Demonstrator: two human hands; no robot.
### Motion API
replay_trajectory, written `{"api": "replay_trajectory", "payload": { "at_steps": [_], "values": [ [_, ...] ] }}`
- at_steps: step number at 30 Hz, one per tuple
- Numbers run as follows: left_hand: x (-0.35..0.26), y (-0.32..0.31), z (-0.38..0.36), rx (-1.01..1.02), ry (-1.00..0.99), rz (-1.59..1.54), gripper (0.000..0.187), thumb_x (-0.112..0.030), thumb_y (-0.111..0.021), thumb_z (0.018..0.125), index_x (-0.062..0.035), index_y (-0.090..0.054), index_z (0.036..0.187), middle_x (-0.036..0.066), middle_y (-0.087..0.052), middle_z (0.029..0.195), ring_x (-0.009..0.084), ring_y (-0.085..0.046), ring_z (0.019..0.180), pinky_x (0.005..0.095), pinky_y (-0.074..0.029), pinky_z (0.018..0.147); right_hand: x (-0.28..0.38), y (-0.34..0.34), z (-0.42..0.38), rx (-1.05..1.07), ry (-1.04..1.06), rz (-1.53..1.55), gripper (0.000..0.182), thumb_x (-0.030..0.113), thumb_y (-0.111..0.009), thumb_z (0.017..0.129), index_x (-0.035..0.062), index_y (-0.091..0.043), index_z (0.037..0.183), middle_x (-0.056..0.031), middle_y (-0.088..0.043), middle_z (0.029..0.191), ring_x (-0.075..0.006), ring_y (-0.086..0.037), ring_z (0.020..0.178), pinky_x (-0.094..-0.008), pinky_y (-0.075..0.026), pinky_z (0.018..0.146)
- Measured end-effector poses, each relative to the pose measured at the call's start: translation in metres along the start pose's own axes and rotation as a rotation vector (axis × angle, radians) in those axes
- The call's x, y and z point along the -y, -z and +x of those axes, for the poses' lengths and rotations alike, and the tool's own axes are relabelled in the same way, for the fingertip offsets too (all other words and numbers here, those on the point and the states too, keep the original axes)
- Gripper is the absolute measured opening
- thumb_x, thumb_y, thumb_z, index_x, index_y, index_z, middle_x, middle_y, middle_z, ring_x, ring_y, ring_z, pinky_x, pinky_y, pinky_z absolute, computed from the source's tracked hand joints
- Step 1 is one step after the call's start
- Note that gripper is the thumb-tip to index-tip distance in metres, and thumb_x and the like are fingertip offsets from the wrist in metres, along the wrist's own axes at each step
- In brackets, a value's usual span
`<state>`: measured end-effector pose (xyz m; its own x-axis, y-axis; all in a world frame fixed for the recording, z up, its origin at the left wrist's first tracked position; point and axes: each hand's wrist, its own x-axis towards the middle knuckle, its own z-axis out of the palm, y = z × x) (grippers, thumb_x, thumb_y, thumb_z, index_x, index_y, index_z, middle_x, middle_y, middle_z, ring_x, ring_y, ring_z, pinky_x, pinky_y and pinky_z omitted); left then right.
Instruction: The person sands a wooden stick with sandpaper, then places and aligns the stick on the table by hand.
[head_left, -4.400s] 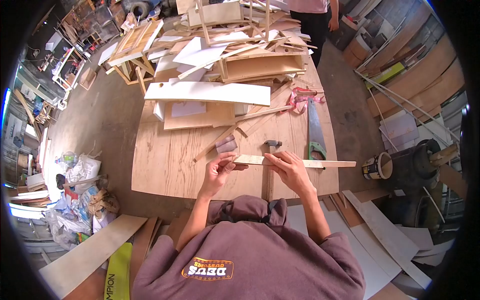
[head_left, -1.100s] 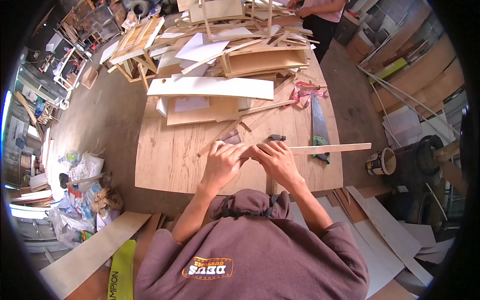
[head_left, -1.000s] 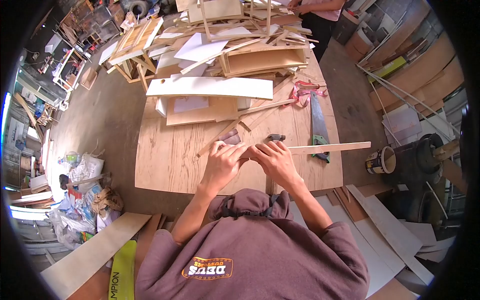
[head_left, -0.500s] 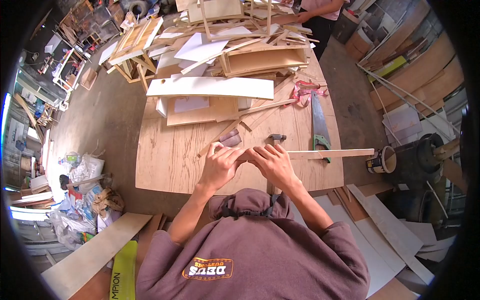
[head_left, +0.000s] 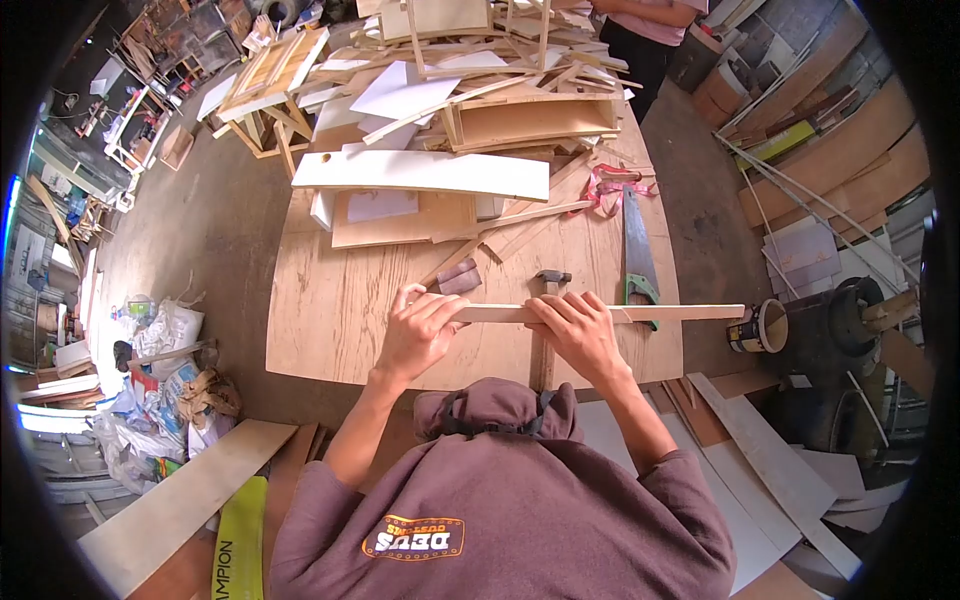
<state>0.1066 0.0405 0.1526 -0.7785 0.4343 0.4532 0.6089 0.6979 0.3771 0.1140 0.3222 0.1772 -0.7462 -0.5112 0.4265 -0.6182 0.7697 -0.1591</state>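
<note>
A long, thin wooden strip (head_left: pixel 680 312) lies crosswise in front of me, held above the plywood table. My left hand (head_left: pixel 420 325) grips its left end with the fingers curled round it. Farther right along the strip, my right hand (head_left: pixel 575 325) is closed over it, fingers on top. Just beyond my hands are a hammer (head_left: pixel 550 276), its handle running toward me beneath the strip, and a worn brownish block of sandpaper-like material (head_left: pixel 459 277). The strip's right part crosses over the green handle of a handsaw (head_left: pixel 640 250).
Behind lie a white board (head_left: pixel 420 175), an open wooden drawer box (head_left: pixel 535 125) and heaped offcuts. Red-and-pink ribbon (head_left: pixel 610 185) is near the saw tip. A bucket (head_left: pixel 765 325) stands off the table's right edge. Another person (head_left: pixel 650 40) stands at the far right corner.
My hands have moved apart along the strip: the right slid rightward, the left shifted slightly left. More of the strip shows between them. The other person's arm has moved up from the pile.
</note>
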Motion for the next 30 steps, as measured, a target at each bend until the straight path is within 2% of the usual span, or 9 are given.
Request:
{"api": "replay_trajectory", "payload": {
  "at_steps": [11,18,20,22,26,30],
  "values": [
    [0.029,0.028,-0.01,-0.003,0.026,0.018,0.038,0.001,-0.077,0.073,-0.0093,-0.071,0.109,0.005,-0.076,0.104,0.0212,-0.071,0.097,0.0447,-0.044,0.101,-0.024,0.015,-0.018,-0.015,-0.053,-0.042,0.039,0.024,-0.081,0.079,0.0148,-0.067,0.115,0.0033,-0.071,0.104,-0.0143,-0.064,0.087,-0.0341,-0.048,0.079],
    [0.024,0.028,-0.004,0.032,0.052,0.031,0.036,-0.007,-0.08,0.074,-0.0099,-0.071,0.109,0.004,-0.076,0.104,0.0204,-0.07,0.1,0.0461,-0.041,0.105,-0.022,0.01,-0.016,-0.046,-0.029,-0.055,0.039,0.023,-0.082,0.079,0.0124,-0.07,0.115,0.0022,-0.073,0.103,-0.0154,-0.065,0.085,-0.0335,-0.048,0.076],
    [0.015,0.025,0.002,0.03,0.053,0.051,0.037,-0.009,-0.081,0.074,-0.0103,-0.07,0.11,0.004,-0.075,0.104,0.0199,-0.069,0.101,0.0461,-0.04,0.106,-0.021,0.007,-0.016,-0.022,-0.041,-0.04,0.035,0.025,-0.078,0.083,0.0139,-0.067,0.114,0.0023,-0.071,0.107,-0.0156,-0.064,0.088,-0.0336,-0.048,0.077],
    [0.004,0.018,0.01,0.083,-0.007,0.069,0.037,-0.012,-0.082,0.074,-0.0103,-0.071,0.109,0.003,-0.075,0.106,0.0189,-0.069,0.103,0.046,-0.04,0.106,-0.015,0.004,-0.012,-0.01,-0.033,-0.017,0.034,0.025,-0.077,0.083,0.0137,-0.067,0.114,0.0021,-0.071,0.107,-0.0158,-0.064,0.088,-0.0334,-0.048,0.077],
    [-0.018,-0.005,0.025,0.102,-0.087,-0.016,0.035,-0.015,-0.081,0.078,-0.0091,-0.07,0.11,0.005,-0.074,0.103,0.0196,-0.07,0.1,0.0456,-0.042,0.105,-0.007,-0.002,-0.002,-0.036,0.003,0.039,0.036,0.022,-0.079,0.082,0.011,-0.068,0.115,-0.0001,-0.072,0.105,-0.0179,-0.065,0.086,-0.0347,-0.049,0.076],
    [-0.038,-0.019,0.039,0.089,-0.13,-0.063,0.034,-0.013,-0.079,0.08,-0.0057,-0.068,0.112,0.009,-0.073,0.104,0.0238,-0.071,0.097,0.0389,-0.05,0.093,0.001,-0.007,0.002,-0.03,0.006,0.072,0.04,0.022,-0.079,0.081,0.0101,-0.068,0.117,-0.001,-0.072,0.105,-0.0185,-0.065,0.086,-0.0349,-0.049,0.075]
  ]
}}
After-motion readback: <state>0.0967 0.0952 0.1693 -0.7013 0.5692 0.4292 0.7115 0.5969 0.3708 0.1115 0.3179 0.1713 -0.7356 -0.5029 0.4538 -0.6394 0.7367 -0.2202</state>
